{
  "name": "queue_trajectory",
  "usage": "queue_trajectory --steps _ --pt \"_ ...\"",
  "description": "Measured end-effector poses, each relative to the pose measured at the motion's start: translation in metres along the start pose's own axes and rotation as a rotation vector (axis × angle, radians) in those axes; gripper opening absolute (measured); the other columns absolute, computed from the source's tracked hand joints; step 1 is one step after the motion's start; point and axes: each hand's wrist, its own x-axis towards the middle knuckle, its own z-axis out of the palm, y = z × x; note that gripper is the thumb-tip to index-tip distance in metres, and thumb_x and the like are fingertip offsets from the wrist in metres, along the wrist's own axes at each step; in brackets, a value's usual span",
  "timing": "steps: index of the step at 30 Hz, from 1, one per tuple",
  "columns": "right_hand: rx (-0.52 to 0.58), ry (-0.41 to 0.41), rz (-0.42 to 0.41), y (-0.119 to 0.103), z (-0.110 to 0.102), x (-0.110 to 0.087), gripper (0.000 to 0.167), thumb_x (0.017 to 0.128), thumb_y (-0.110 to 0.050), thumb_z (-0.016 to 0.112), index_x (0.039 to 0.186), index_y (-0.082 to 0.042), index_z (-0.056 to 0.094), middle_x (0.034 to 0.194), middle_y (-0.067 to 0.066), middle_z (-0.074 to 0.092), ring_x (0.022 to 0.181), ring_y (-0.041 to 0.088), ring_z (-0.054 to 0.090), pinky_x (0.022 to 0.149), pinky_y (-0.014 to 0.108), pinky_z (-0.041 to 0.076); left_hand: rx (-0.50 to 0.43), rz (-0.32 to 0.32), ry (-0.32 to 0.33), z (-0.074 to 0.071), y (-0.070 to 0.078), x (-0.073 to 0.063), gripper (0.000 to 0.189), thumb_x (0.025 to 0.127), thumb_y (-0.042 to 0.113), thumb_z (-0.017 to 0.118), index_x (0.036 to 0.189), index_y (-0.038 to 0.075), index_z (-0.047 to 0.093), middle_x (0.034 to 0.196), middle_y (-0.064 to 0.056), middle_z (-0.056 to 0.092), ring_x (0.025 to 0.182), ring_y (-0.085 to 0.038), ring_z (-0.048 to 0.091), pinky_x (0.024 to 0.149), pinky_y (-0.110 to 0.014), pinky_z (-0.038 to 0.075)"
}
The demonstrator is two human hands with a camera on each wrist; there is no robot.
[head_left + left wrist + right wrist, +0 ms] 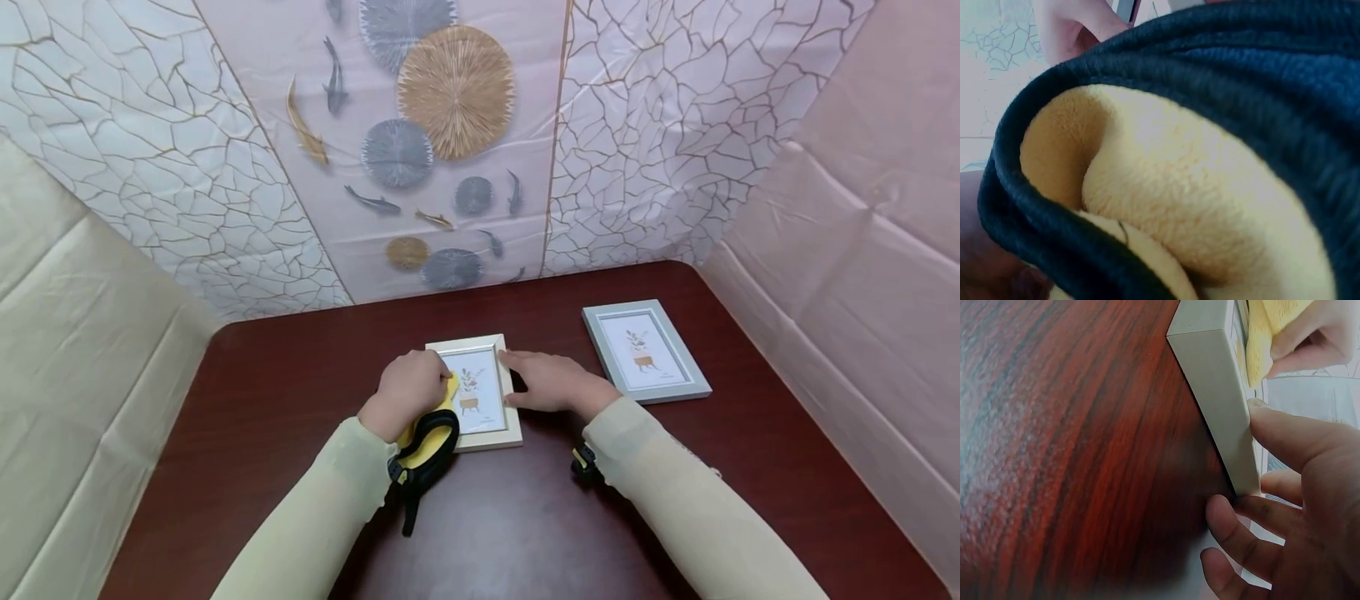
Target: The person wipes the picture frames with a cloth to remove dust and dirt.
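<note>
A cream picture frame (513, 427) with a potted-plant print lies flat on the dark red table, print side up. My left hand (408, 385) grips a yellow cloth (427, 450) with black edging and presses it on the frame's left side, covering part of it. In the left wrist view the fleecy folds of the cloth (1166, 162) hide most of that hand. My right hand (553, 383) holds the frame's right side. In the right wrist view its thumb (1285, 434) lies on the frame's edge (1216, 394), and the other fingers bend near a corner.
A grey-blue picture frame (693, 390) with a similar print lies to the right of my right hand. The table (300, 367) ends at a patterned back covering (450, 225), with pale padded side coverings (75, 417) at left and right.
</note>
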Motion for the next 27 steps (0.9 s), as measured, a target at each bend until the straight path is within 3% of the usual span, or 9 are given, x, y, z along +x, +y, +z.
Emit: queue_trajectory --steps 4,11,18,23,27 --pt "-0.001 0.005 -0.004 -0.001 -0.002 0.001 0.087 0.105 -0.046 0.073 0.175 -0.014 0.033 0.175 0.009 0.038 0.157 0.031 0.043 0.118 0.055 0.045 0.003 -0.025 0.008 -0.003 -0.003 0.009 0.027 0.105 0.012 0.065 0.117 0.018 0.089 0.111 -0.003 0.082 0.079 -0.018 0.070 0.069 -0.037 0.058" --pt "-0.023 -0.007 0.001 -0.003 -0.002 0.002 0.087 0.105 -0.047 0.073 0.175 -0.014 0.033 0.176 0.009 0.038 0.158 0.030 0.043 0.119 0.054 0.044 -0.023 -0.041 -0.002 -0.004 -0.007 0.025 0.024 0.103 0.011 0.066 0.106 0.016 0.089 0.093 -0.004 0.080 0.069 -0.018 0.061 0.062 -0.035 0.051" --pt "-0.020 -0.010 -0.002 0.001 -0.001 0.004 0.087 0.105 -0.047 0.073 0.174 -0.013 0.033 0.175 0.008 0.038 0.158 0.029 0.042 0.120 0.052 0.043 -0.094 -0.043 0.001 -0.001 -0.009 0.036 0.030 0.101 0.009 0.065 0.119 0.014 0.088 0.119 -0.007 0.081 0.085 -0.020 0.071 0.074 -0.038 0.058" --pt "-0.019 -0.010 0.001 0.000 0.001 0.004 0.087 0.105 -0.046 0.073 0.174 -0.013 0.032 0.176 0.008 0.038 0.158 0.028 0.042 0.121 0.051 0.043 -0.168 -0.056 -0.011 0.000 -0.013 0.039 0.030 0.103 0.010 0.063 0.122 0.012 0.087 0.125 -0.006 0.080 0.097 -0.022 0.074 0.082 -0.040 0.059" --pt "-0.015 -0.015 0.004 -0.002 0.000 0.004 0.087 0.105 -0.045 0.073 0.174 -0.012 0.033 0.175 0.008 0.038 0.158 0.028 0.042 0.121 0.051 0.043 -0.175 -0.056 -0.028 0.001 -0.012 0.042 0.028 0.104 0.012 0.065 0.121 0.013 0.087 0.125 -0.006 0.080 0.099 -0.022 0.073 0.085 -0.041 0.059"
